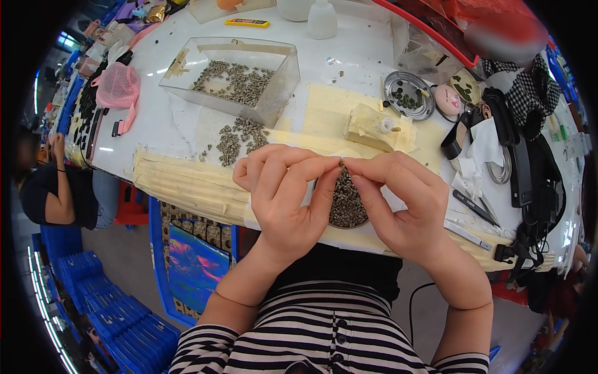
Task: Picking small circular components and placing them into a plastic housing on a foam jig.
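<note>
My left hand (283, 193) and my right hand (398, 196) meet at their fingertips near the table's front edge. Thumbs and forefingers of both pinch one tiny metal piece (341, 163), too small for its exact kind to be told. Right beneath them sits a round dish full of small grey-brown metal pieces (347, 209), partly covered by my fingers. Beyond my left hand, a loose heap of similar pieces (240, 138) lies on the white tabletop. A clear plastic box (283, 75), tilted toward me, holds many more of them.
Yellow tape covers the front edge (187, 190). A tape-wrapped block (374, 128) stands past my hands. To the right are a round dish of dark bits (408, 96), tweezers (473, 206) and black straps (517, 156). A yellow cutter (247, 23) and white bottle (322, 20) lie farther back.
</note>
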Demonstrator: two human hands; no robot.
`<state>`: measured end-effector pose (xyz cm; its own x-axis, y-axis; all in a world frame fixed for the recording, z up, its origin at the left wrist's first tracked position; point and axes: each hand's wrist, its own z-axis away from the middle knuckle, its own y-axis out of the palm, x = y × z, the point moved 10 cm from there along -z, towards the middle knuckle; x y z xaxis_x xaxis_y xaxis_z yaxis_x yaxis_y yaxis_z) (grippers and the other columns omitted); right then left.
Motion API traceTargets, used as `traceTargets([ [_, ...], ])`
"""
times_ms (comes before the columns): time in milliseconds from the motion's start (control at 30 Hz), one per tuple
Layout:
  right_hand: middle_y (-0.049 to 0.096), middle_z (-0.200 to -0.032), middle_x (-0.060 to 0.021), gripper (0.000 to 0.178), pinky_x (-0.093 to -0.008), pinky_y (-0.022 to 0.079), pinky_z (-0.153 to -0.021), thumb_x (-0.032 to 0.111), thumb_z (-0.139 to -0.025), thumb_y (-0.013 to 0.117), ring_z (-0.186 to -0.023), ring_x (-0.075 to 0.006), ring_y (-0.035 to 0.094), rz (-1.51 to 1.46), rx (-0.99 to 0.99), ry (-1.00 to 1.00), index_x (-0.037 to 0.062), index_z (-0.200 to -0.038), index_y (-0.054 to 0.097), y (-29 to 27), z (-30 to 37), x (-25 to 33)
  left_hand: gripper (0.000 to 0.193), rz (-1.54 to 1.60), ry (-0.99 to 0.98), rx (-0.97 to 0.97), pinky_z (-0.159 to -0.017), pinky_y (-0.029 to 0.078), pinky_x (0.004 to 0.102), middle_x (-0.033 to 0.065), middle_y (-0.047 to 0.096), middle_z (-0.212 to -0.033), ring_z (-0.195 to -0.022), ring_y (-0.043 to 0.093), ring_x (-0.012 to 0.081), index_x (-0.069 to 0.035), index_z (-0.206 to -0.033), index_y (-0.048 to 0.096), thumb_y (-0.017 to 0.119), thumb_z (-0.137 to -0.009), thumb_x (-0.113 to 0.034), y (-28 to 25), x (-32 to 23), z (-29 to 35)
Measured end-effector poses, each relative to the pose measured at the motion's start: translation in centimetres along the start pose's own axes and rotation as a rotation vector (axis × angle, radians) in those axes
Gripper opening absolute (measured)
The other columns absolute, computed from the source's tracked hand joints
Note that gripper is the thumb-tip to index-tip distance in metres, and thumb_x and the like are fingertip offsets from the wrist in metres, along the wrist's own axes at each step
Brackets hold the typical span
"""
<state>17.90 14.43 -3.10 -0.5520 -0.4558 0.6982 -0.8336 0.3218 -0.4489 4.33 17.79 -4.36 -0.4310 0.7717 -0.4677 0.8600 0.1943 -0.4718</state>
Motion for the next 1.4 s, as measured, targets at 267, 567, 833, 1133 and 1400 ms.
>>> traceTargets([
  [267, 0.069, -0.081, -0.0104, 0.020, -0.0250, 0.049, -0.060, -0.010, -0.081, 0.069, -0.066, -0.0161, 0.063, 0.000, -0.013, 0.013, -0.0035, -0.100, 0.072, -0.1, 0.0, -0.1, 0.019, 0.031, 0.005, -0.004, -0.081, 0.029, 0.0345, -0.0031, 0.062, -0.088, -0.090, 0.053, 0.0184, -0.013, -0.092, 0.073, 0.079, -0.075, -0.008, -0.1, 0.0, 0.1],
  [567, 0.067, -0.076, -0.0076, 0.006, -0.0243, 0.051, -0.057, 0.001, -0.086, 0.071, -0.062, -0.0112, 0.064, -0.155, 0.002, 0.238, -0.0027, -0.088, 0.067, 0.3, 0.6, -2.5, 0.019, 0.005, 0.084, 0.030, -0.082, 0.029, 0.0364, -0.0032, 0.063, -0.090, -0.091, 0.055, 0.0189, -0.014, -0.091, 0.072, 0.079, -0.074, -0.008, 0.1, -0.9, 0.2],
  [833, 0.066, -0.082, -0.0016, 0.014, -0.0215, 0.052, -0.068, 0.010, -0.097, 0.062, -0.074, -0.0062, 0.063, -0.681, 0.168, 0.713, -0.0038, -0.096, 0.064, 2.9, 2.3, -4.9, 0.016, 0.140, 0.039, 0.049, -0.083, 0.033, 0.0336, -0.0025, 0.064, -0.086, -0.087, 0.055, 0.0192, -0.014, -0.090, 0.073, 0.079, -0.076, -0.010, -0.1, -0.3, -0.1],
  [1133, 0.067, -0.087, -0.0042, 0.016, -0.0212, 0.053, -0.070, 0.013, -0.100, 0.059, -0.079, -0.0071, 0.064, -0.836, 0.251, 0.766, -0.0022, -0.101, 0.063, 3.6, 2.5, -4.6, 0.014, 0.242, -0.001, 0.064, -0.083, 0.034, 0.0327, -0.0022, 0.065, -0.086, -0.085, 0.055, 0.0191, -0.013, -0.089, 0.073, 0.078, -0.077, -0.009, 0.0, 0.2, -0.2],
  [1400, 0.068, -0.085, -0.0048, 0.010, -0.0208, 0.052, -0.067, 0.007, -0.096, 0.061, -0.072, -0.0067, 0.064, -0.628, 0.091, 0.624, -0.0029, -0.097, 0.065, 2.0, 1.9, -4.5, 0.016, 0.081, 0.030, 0.039, -0.083, 0.032, 0.0338, -0.0029, 0.063, -0.087, -0.087, 0.055, 0.0190, -0.013, -0.090, 0.072, 0.078, -0.076, -0.008, 0.1, -0.2, -0.1],
])
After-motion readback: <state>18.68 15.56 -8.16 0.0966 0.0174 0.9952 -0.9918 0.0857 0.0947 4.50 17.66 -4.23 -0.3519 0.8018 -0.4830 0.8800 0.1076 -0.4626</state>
